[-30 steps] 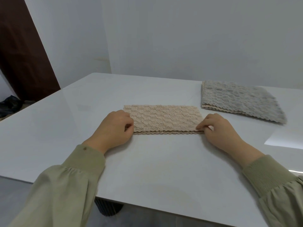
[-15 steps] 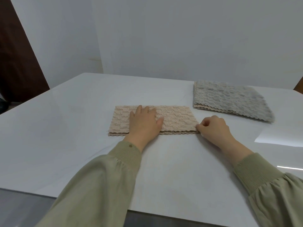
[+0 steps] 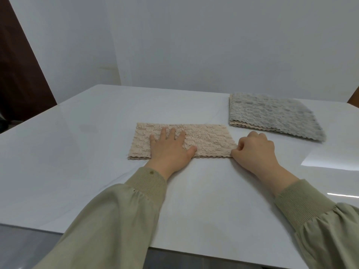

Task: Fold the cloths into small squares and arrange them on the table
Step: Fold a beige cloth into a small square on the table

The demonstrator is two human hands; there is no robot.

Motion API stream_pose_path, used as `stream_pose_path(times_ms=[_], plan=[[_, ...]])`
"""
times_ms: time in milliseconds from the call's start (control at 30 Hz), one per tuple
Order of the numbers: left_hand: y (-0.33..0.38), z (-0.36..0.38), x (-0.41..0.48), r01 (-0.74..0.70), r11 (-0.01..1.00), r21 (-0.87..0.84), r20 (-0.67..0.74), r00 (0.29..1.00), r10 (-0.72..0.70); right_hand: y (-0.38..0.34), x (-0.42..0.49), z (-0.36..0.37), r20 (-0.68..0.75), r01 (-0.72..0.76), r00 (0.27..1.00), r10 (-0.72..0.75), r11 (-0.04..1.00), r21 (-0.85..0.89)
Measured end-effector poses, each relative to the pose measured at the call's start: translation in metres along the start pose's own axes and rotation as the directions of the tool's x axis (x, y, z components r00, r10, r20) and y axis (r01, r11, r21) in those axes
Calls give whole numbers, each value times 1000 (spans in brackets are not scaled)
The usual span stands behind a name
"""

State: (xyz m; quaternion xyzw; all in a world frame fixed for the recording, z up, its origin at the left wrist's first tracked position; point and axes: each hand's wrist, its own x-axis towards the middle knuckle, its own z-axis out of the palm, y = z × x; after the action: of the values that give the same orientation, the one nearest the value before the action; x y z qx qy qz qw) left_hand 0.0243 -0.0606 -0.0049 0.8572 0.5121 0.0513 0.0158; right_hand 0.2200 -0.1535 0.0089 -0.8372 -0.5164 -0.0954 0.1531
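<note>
A beige textured cloth (image 3: 209, 140), folded into a long strip, lies flat in the middle of the white table (image 3: 77, 152). My left hand (image 3: 171, 150) presses flat on the strip's left-centre with straight, spread fingers. My right hand (image 3: 254, 150) pinches the strip's near right corner between thumb and curled fingers. A small stack of unfolded cloths (image 3: 272, 115), grey on top with beige edges showing beneath, lies at the back right, apart from both hands.
The table's near edge (image 3: 174, 249) runs across the bottom of the view. White walls (image 3: 194, 45) stand behind the table, and a dark brown door (image 3: 17, 74) is at the far left.
My left hand left the strip's left end, opened, and moved right to press flat on the cloth. My right hand keeps its pinch on the right corner.
</note>
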Motion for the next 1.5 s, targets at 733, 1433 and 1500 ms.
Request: stream_pose_path(times_ms=[733,1433,1500], plan=[[-68,-6,19,74,996,-45,127,990,-68,-83,43,39,390,235,889,-241,970,64],[-38,-6,30,-43,998,-39,114,992,47,-69,44,40,355,222,908,-223,974,44],[-49,-6,23,-21,999,-34,116,993,24,-61,42,38,362,207,909,-205,978,33]])
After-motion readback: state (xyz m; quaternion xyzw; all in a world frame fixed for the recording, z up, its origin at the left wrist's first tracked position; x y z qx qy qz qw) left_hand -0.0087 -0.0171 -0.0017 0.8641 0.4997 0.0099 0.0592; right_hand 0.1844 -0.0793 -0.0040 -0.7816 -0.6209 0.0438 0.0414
